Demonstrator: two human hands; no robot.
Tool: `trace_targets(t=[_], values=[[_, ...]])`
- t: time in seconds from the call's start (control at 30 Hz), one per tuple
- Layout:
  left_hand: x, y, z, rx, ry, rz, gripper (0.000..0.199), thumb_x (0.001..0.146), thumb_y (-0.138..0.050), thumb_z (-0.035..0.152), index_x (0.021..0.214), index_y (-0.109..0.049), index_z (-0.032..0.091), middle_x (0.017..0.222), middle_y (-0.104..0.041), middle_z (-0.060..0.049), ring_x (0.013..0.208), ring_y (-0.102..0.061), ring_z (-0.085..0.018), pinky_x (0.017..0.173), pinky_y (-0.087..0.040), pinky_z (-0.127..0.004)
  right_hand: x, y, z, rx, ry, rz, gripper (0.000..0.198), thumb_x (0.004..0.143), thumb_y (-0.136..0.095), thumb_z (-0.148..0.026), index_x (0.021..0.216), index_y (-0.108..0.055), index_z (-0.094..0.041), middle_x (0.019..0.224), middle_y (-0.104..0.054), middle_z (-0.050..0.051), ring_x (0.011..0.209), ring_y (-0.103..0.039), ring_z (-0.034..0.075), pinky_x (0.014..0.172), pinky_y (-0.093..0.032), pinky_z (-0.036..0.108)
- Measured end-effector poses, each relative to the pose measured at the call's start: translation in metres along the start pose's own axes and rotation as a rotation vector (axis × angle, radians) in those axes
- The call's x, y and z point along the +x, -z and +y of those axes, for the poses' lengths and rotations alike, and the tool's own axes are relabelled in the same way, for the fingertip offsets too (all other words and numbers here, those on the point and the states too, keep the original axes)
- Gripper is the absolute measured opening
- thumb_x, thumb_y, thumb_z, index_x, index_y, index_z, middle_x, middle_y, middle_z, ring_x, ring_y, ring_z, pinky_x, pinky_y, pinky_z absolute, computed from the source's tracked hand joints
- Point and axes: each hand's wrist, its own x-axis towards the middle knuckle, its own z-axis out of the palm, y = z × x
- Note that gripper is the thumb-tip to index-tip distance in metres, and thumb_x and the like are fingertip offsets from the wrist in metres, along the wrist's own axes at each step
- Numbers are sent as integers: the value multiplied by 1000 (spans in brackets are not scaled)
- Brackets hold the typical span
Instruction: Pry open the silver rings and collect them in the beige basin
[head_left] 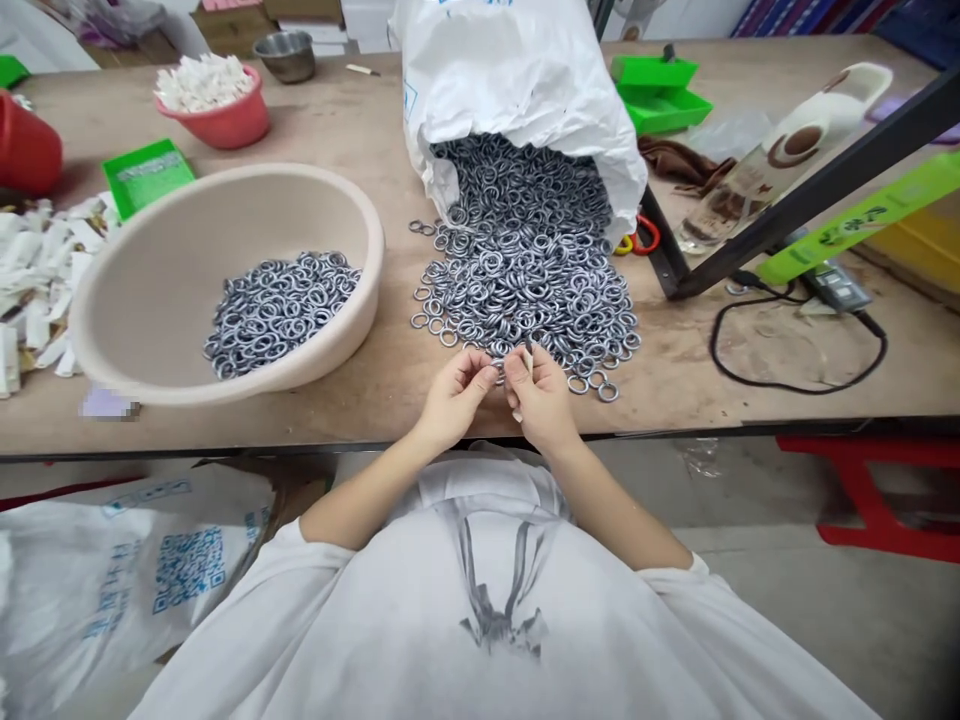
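Grey rings point(525, 285) spill from a white sack point(510, 75) onto the surface point(375, 400); more lie in the beige basin point(142, 310). White pieces point(204, 82) heap a red bowl point(234, 122). The right hand point(544, 398) grips a slim tool point(529, 362); the left hand point(451, 400) is pinched closed at the rings' near edge, its hold unclear.

Bare tabletop point(397, 310) leaves passage between basin point(150, 270) and ring pile point(540, 280); a black frame point(787, 213) obstructs the right

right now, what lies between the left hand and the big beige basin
In the head view, just brown tabletop lies between the left hand and the beige basin.
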Motion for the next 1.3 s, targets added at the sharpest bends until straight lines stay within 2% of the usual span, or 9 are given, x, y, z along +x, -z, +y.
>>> trace_targets(t=[0.1, 0.2, 0.3, 0.4, 0.57, 0.77, 0.87, 1.07, 1.3], values=[[-2, 2, -1, 58, -13, 0, 47, 81, -68, 63, 76, -56, 17, 67, -53, 2, 64, -46, -10, 63, -40, -24, -3, -3, 1, 8, -5, -35, 43, 80, -74, -59, 80, -53, -23, 58, -48, -9, 43, -35, 5, 41, -30, 20], [-4, 1, 1, 114, 6, -3, 52, 83, -61, 67, 70, -53, 18, 64, -51, 2, 60, -45, -10, 58, -38, -24, -3, -6, -3, -15, -11, -80, 48, 78, -72, -65, 75, -50, -23, 59, -51, -7, 45, -41, 6, 45, -39, 22], [-7, -3, 4, 24, 92, 11, 53, 81, -62, 68, 70, -52, 18, 60, -47, 3, 54, -41, -9, 51, -35, -23, -4, -8, -8, -36, -34, -154, 48, 74, -76, -64, 78, -51, -24, 60, -57, -6, 51, -53, 10, 54, -49, 26], [-9, -5, 7, -61, 154, 16, 50, 79, -67, 65, 71, -52, 18, 57, -45, 5, 51, -39, -7, 47, -33, -21, -5, -9, -9, -69, -35, -185, 45, 74, -79, -60, 81, -52, -24, 63, -61, -5, 56, -59, 13, 58, -52, 28], [-10, -5, 11, -211, 273, 64, 44, 78, -71, 56, 69, -49, 18, 56, -43, 6, 45, -35, -5, 43, -31, -19, -5, -2, -9, -222, 59, -134, 46, 87, -59, -69, 80, -51, -24, 59, -51, -6, 50, -45, 11, 51, -41, 27], [-12, -7, 16, -291, 329, 143, 41, 78, -72, 49, 69, -47, 19, 53, -41, 8, 42, -35, -4, 43, -32, -18, -13, 10, -12, -820, 369, -200, 50, 98, -42, -62, 70, -51, -22, 64, -53, 0, 62, -48, 14, 60, -33, 29], [-13, -10, 17, -319, 326, 173, 41, 75, -75, 47, 70, -46, 19, 54, -41, 9, 42, -36, -4, 42, -32, -18, -15, 9, -12, -957, 448, -194, 51, 100, -39, -61, 68, -50, -22, 63, -51, 0, 60, -45, 14, 59, -30, 29], [-17, -12, 18, -326, 321, 163, 41, 75, -76, 47, 72, -47, 19, 56, -42, 8, 44, -36, -4, 43, -33, -17, -13, 10, -11, -1028, 479, -204, 51, 100, -38, -61, 68, -49, -23, 62, -51, 0, 61, -45, 15, 60, -29, 30], [-17, -8, 20, -327, 394, 75, 38, 75, -72, 44, 72, -44, 20, 54, -36, 9, 45, -31, -4, 45, -35, -18, -18, 6, -7, -894, 354, -204, 53, 96, -43, -67, 64, -46, -23, 60, -50, 0, 58, -43, 15, 58, -28, 30]])
